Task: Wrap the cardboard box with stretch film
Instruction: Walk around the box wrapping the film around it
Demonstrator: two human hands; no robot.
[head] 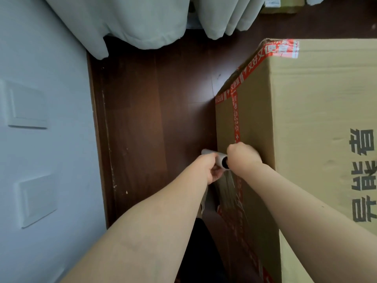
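Observation:
A large cardboard box (318, 111) with red printed tape along its edges stands on the floor at the right. A grey stretch film roll (216, 157) lies against the box's left side face. My left hand (208, 170) grips the roll's near portion. My right hand (242, 158) is curled at the roll's open end, pressed to the box side; its fingers are hidden. Clear film (230, 193) stretches from the roll down along the box's lower left face, over the red tape.
Dark wooden floor (155, 119) runs between the box and a pale blue wall (40, 139) with two switch plates at the left. Pale curtains (142, 19) hang to the floor at the top. More boxes show at the top right.

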